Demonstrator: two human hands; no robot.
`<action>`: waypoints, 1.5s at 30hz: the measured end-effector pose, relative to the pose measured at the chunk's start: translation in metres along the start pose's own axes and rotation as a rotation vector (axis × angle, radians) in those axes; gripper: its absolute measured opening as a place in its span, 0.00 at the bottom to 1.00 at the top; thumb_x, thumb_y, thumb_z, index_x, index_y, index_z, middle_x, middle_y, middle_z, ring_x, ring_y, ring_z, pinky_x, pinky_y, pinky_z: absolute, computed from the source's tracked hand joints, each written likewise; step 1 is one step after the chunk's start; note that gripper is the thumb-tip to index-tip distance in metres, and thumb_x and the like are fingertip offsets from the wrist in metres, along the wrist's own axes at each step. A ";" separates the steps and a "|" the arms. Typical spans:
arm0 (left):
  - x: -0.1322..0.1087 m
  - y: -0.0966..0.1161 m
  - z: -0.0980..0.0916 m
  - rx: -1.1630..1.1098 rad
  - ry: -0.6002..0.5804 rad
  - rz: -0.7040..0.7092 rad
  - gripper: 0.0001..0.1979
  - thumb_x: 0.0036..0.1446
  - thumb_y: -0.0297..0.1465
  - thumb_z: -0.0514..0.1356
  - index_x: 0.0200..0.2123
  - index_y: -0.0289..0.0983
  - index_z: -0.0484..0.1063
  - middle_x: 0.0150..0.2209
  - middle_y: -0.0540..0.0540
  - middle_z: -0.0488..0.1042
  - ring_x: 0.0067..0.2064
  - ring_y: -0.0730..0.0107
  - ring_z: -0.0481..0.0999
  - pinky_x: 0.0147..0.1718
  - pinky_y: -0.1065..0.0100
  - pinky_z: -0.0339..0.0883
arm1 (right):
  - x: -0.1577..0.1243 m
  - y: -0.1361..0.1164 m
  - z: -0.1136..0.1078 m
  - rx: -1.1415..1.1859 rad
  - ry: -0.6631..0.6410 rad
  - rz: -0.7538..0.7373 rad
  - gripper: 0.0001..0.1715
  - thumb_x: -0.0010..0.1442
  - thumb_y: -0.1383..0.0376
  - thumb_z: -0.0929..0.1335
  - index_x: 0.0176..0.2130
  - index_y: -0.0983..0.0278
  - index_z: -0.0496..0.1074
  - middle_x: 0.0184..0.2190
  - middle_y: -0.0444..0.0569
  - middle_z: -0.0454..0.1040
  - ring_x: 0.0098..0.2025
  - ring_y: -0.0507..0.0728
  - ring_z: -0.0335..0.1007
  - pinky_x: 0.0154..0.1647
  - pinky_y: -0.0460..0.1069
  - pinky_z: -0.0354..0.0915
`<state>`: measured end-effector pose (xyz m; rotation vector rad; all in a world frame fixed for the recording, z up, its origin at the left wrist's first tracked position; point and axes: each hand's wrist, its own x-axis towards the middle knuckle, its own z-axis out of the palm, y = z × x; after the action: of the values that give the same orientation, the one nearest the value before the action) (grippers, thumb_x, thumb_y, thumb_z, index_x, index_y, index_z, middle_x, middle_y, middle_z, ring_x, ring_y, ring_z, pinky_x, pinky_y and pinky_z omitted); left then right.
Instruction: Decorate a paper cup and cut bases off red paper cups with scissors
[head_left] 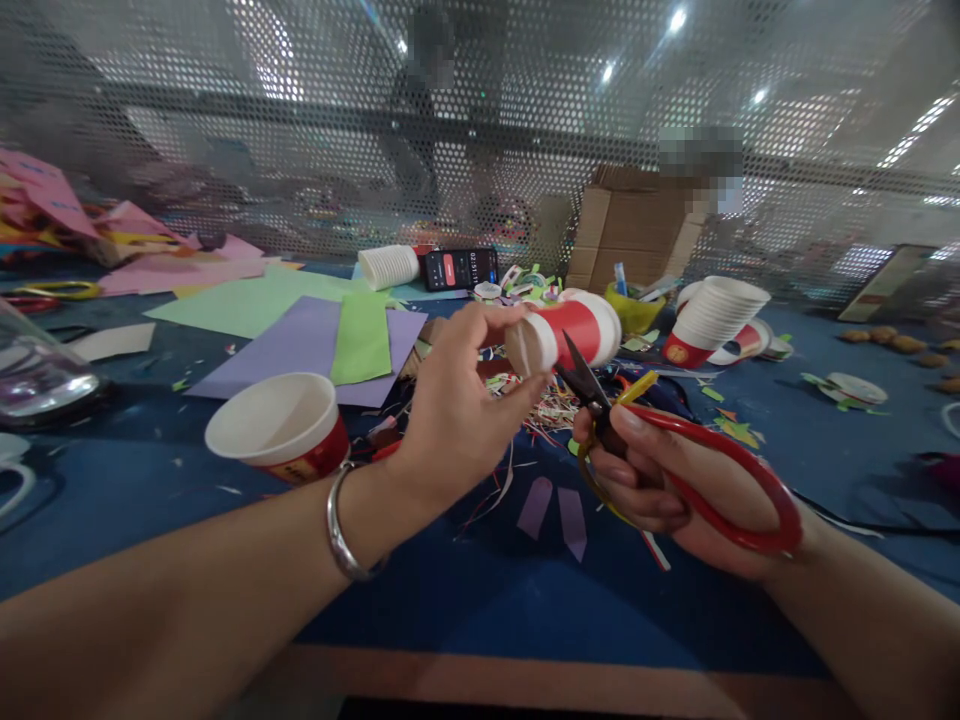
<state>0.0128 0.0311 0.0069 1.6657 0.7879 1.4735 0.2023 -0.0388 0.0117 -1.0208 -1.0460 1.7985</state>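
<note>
My left hand point(461, 405) pinches a red-and-white paper cup point(574, 335) by its base, holding it sideways above the blue table point(487, 590). A silver bracelet point(341, 525) sits on that wrist. My right hand point(675, 490) grips red-handled scissors point(675, 450) with a yellow inner loop; their dark blades point up and touch the cup's underside. Thin paper strips point(551, 405) and two purple paper pieces point(555, 505) lie on the table below the hands.
A white paper cup point(281, 425) lies tilted at left. Purple, green and pink paper sheets point(300, 330) spread behind it. Stacked cups point(712, 320), a second cup stack point(388, 266), a phone point(460, 268), a cardboard box point(637, 235) and a mesh screen point(300, 130) stand farther back.
</note>
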 end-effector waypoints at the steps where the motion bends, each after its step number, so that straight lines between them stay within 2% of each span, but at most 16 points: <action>1: -0.001 0.001 0.002 -0.008 -0.028 0.000 0.19 0.53 0.25 0.68 0.48 0.39 0.70 0.56 0.41 0.74 0.57 0.59 0.74 0.51 0.64 0.72 | 0.001 0.000 0.000 0.005 -0.007 -0.013 0.21 0.60 0.48 0.73 0.38 0.63 0.71 0.24 0.37 0.61 0.17 0.41 0.43 0.16 0.41 0.37; 5: -0.002 0.002 0.006 -0.030 -0.048 -0.038 0.20 0.55 0.27 0.67 0.50 0.38 0.69 0.56 0.40 0.74 0.57 0.59 0.75 0.50 0.63 0.73 | 0.006 -0.001 0.001 0.013 0.011 -0.068 0.22 0.60 0.50 0.74 0.34 0.63 0.67 0.24 0.38 0.63 0.18 0.41 0.46 0.17 0.41 0.40; 11: 0.002 -0.002 0.004 -0.027 -0.038 -0.056 0.18 0.53 0.30 0.70 0.46 0.38 0.69 0.56 0.41 0.75 0.53 0.59 0.77 0.45 0.65 0.75 | 0.008 0.001 0.003 0.004 0.043 -0.070 0.23 0.59 0.51 0.75 0.33 0.63 0.65 0.24 0.38 0.63 0.17 0.41 0.48 0.17 0.40 0.41; 14: 0.002 -0.003 0.002 0.049 -0.059 -0.026 0.18 0.53 0.31 0.70 0.45 0.38 0.70 0.54 0.41 0.75 0.51 0.59 0.77 0.43 0.64 0.76 | 0.008 0.003 0.004 -0.038 0.064 -0.072 0.23 0.60 0.49 0.74 0.34 0.63 0.66 0.24 0.37 0.62 0.17 0.42 0.48 0.16 0.39 0.42; 19: 0.000 -0.006 -0.001 0.258 -0.120 0.113 0.19 0.51 0.27 0.70 0.46 0.40 0.71 0.51 0.42 0.74 0.53 0.55 0.75 0.43 0.60 0.77 | 0.008 0.007 0.006 -0.136 0.101 -0.097 0.26 0.61 0.47 0.72 0.29 0.64 0.64 0.21 0.36 0.59 0.16 0.42 0.48 0.13 0.39 0.44; 24: -0.004 -0.006 0.002 0.246 -0.099 0.141 0.18 0.52 0.27 0.70 0.43 0.40 0.67 0.49 0.44 0.72 0.52 0.58 0.74 0.41 0.61 0.80 | 0.003 0.006 0.011 -0.372 0.146 -0.138 0.33 0.62 0.40 0.67 0.25 0.62 0.60 0.14 0.37 0.57 0.14 0.45 0.52 0.11 0.40 0.52; 28: -0.004 -0.006 0.001 0.296 -0.127 0.162 0.18 0.52 0.26 0.69 0.45 0.40 0.69 0.51 0.43 0.70 0.53 0.57 0.74 0.41 0.63 0.80 | 0.001 0.006 0.012 -0.414 0.154 -0.128 0.33 0.62 0.39 0.66 0.24 0.62 0.60 0.13 0.37 0.59 0.13 0.46 0.53 0.09 0.40 0.55; 32: -0.001 -0.005 -0.002 0.279 -0.186 0.138 0.18 0.52 0.26 0.69 0.45 0.39 0.70 0.50 0.43 0.70 0.52 0.58 0.74 0.38 0.66 0.80 | 0.002 0.007 0.011 -0.423 0.159 -0.117 0.33 0.62 0.39 0.66 0.24 0.62 0.60 0.13 0.36 0.57 0.12 0.45 0.52 0.09 0.40 0.56; 37: -0.001 -0.002 -0.002 0.251 -0.213 0.111 0.17 0.52 0.26 0.68 0.45 0.38 0.71 0.48 0.44 0.69 0.49 0.62 0.75 0.39 0.66 0.81 | 0.004 0.007 0.016 -0.381 0.186 -0.129 0.31 0.59 0.39 0.69 0.28 0.62 0.63 0.13 0.34 0.59 0.10 0.45 0.52 0.07 0.40 0.54; 45: -0.005 0.001 -0.001 0.356 -0.189 0.226 0.15 0.55 0.26 0.67 0.45 0.39 0.70 0.48 0.44 0.67 0.50 0.62 0.72 0.40 0.64 0.80 | -0.002 0.010 0.016 -0.541 0.220 -0.107 0.36 0.62 0.36 0.64 0.21 0.61 0.59 0.08 0.38 0.59 0.09 0.46 0.53 0.11 0.41 0.52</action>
<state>0.0109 0.0265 0.0051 2.1886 0.8119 1.3522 0.1861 -0.0484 0.0082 -1.4143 -1.4530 1.3030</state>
